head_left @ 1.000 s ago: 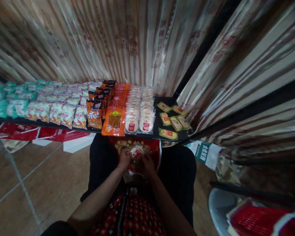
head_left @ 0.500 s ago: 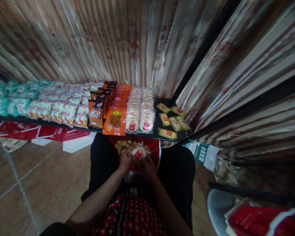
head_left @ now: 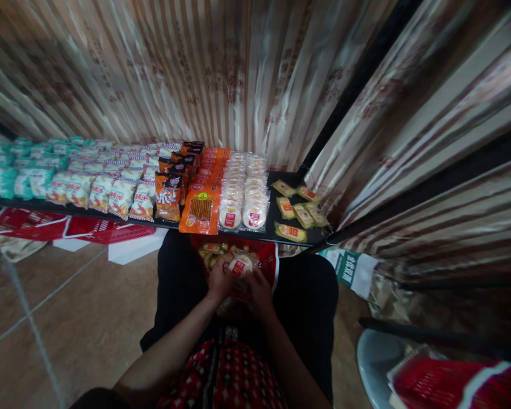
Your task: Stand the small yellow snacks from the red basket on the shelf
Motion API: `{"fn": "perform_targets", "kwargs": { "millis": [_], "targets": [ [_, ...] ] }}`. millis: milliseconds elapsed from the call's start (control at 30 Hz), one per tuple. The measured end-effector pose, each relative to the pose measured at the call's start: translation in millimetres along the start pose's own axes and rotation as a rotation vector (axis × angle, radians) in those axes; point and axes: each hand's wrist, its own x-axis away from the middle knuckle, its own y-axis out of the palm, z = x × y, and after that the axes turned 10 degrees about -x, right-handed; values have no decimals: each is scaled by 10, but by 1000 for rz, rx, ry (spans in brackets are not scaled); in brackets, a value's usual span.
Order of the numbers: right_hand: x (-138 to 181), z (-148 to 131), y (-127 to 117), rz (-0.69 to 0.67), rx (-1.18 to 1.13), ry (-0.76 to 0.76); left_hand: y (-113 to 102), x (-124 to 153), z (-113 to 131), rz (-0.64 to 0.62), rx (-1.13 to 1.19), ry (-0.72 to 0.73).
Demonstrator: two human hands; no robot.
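Observation:
My left hand (head_left: 220,279) and my right hand (head_left: 259,284) are both closed round a round white snack pack with a red label (head_left: 241,264). I hold it over a red basket (head_left: 269,262) on my lap, which holds several small yellow packs (head_left: 213,250). Just beyond stands a black shelf (head_left: 273,209) with two rows of the same round white packs (head_left: 243,193).
On the shelf lie orange packs (head_left: 202,199), dark orange bags (head_left: 169,196), white and teal bags further left, and loose yellow packs (head_left: 300,213) at the right. Striped curtains hang behind. Red baskets (head_left: 97,233) lie under the shelf; a grey chair with a red basket (head_left: 447,380) is at lower right.
Both hands have lifted the round white pack slightly up and toward the shelf, and my view has shifted a little.

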Motion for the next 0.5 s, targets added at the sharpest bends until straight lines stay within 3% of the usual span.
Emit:
{"fn": "perform_targets", "kwargs": {
  "millis": [167,500],
  "targets": [
    [59,-95,34,29,146,-92,72,-31,-53,-25,74,-16],
    [129,-147,82,-73,220,-181,104,-2,-39,-107,209,-81]
  ]
}}
